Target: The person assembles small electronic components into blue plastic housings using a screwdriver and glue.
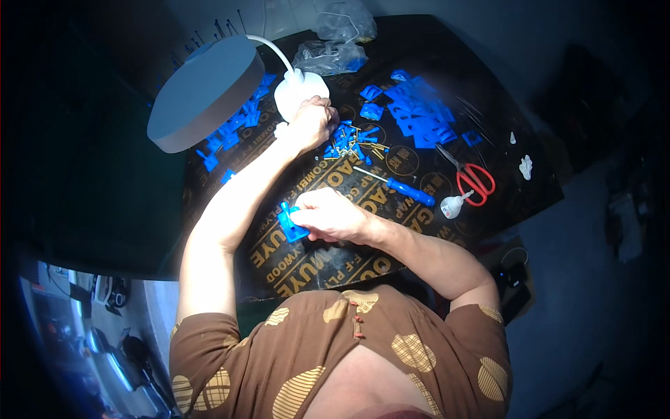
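My right hand [328, 215], over the near part of the table, pinches a small blue plastic part [292, 222] between thumb and fingers. The part looks like a flat plate with a raised piece on it. My left hand [313, 126] reaches farther out, beside the white lamp base [296, 92] and the left edge of a heap of small blue pieces and brass-coloured pins [354, 142]. Its fingers are curled, and what they hold, if anything, is hidden.
A round lamp head [206, 94] overhangs the far left, above more blue parts [241, 120]. Rightward lie a blue screwdriver [410, 191], red-handled scissors [477, 184], a small white bottle [452, 206] and a pile of blue plates [421, 112]. Clear plastic bags [328, 57] rest at the back.
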The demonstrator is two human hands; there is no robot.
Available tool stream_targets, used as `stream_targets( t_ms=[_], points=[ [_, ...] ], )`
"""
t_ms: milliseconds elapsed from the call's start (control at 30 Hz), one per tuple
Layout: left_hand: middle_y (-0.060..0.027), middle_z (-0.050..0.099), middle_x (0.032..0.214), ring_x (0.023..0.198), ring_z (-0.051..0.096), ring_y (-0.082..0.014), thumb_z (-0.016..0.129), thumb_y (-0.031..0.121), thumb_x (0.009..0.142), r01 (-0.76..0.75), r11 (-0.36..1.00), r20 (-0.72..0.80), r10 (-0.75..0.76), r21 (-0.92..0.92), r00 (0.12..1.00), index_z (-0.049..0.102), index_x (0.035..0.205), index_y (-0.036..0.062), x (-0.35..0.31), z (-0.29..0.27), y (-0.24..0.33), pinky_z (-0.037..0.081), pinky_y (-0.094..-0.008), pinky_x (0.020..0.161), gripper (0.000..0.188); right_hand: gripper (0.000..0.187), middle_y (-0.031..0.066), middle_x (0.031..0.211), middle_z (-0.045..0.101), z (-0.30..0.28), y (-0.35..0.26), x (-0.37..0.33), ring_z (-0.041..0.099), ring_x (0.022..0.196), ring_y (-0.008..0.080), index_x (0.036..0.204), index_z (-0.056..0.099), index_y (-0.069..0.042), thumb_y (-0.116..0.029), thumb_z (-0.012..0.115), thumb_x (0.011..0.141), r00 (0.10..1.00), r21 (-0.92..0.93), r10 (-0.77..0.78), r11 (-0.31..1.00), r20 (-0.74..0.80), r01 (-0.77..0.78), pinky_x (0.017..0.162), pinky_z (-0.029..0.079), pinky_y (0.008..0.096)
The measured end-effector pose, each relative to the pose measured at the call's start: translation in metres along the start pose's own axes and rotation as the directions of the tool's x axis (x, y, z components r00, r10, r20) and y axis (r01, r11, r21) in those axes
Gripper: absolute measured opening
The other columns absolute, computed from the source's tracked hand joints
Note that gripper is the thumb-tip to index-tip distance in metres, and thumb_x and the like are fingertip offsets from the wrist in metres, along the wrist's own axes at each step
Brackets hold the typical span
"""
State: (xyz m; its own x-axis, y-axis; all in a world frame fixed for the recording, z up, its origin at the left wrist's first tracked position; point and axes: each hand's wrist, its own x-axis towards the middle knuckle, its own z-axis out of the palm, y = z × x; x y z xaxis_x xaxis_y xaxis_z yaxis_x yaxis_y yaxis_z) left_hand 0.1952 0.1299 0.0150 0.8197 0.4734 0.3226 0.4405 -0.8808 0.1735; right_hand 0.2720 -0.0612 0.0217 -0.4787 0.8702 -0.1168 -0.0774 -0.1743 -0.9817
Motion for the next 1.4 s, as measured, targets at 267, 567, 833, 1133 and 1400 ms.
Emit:
stream_targets(
  t_ms=[267,567,833,1133,1400],
  points=[
    [-0.0108,0.061,0.086,0.092,0.057,-0.0302,0.069,0.0,0.067,0.044,0.999,-0.055,-0.044,0.0,0.998,0.068,0.081,0.0053,-0.005,0.0,-0.005,0.043,-0.0412,0.088,0.016,0.025,0.0007,0.059,0.056,0.002,0.002,0.001,0.049,0.047,0.0037,0.072,0.056,-0.007,-0.025,0.061,0.088,1.0,-0.017,-0.014,1.0,-0.019,0.014,0.04,0.034,0.0187],
    [-0.0079,0.061,0.087,0.096,0.056,-0.0274,0.071,0.003,0.068,0.042,0.999,-0.015,-0.042,0.029,0.999,0.069,0.085,0.0082,-0.008,0.004,-0.01,0.04,-0.0406,0.089,0.017,0.024,0.0009,0.06,0.056,0.003,0.002,0.001,0.05,0.048,0.0042,0.075,0.058,-0.005,-0.025,0.059,0.088,1.0,-0.045,0.004,0.999,-0.008,-0.004,0.04,0.035,0.0187],
    [-0.007,0.058,0.086,0.095,0.054,-0.0255,0.071,0.007,0.071,0.027,0.999,0.002,-0.027,0.044,1.0,0.069,0.085,0.0092,-0.005,0.004,-0.002,0.039,-0.0395,0.088,0.014,0.023,0.0017,0.06,0.057,0.002,0.002,0.001,0.05,0.048,0.0046,0.075,0.058,-0.005,-0.024,0.06,0.088,1.0,-0.033,-0.03,0.999,-0.006,0.03,0.04,0.035,0.0198],
    [-0.0066,0.059,0.083,0.091,0.056,-0.0253,0.067,0.01,0.07,-0.083,0.996,-0.036,0.084,0.04,0.996,0.067,0.077,0.0077,0.004,0.012,-0.004,0.038,-0.0403,0.08,0.007,0.024,0.0013,0.059,0.057,-0.002,0.008,0.003,0.048,0.046,0.0046,0.073,0.059,-0.005,-0.024,0.061,0.088,0.999,-0.025,-0.038,0.999,-0.029,0.037,0.04,0.034,0.0209],
    [-0.0106,0.06,0.087,0.095,0.057,-0.0274,0.065,0.016,0.072,-0.077,0.973,0.087,0.059,0.216,0.994,0.066,0.078,0.0057,0.012,0.012,-0.007,0.039,-0.0433,0.079,0.012,0.024,0.0012,0.057,0.056,-0.001,0.006,0.003,0.048,0.045,0.0049,0.073,0.059,-0.005,-0.025,0.061,0.087,0.999,-0.056,-0.036,0.998,-0.039,0.034,0.04,0.034,0.0214]
  ],
)
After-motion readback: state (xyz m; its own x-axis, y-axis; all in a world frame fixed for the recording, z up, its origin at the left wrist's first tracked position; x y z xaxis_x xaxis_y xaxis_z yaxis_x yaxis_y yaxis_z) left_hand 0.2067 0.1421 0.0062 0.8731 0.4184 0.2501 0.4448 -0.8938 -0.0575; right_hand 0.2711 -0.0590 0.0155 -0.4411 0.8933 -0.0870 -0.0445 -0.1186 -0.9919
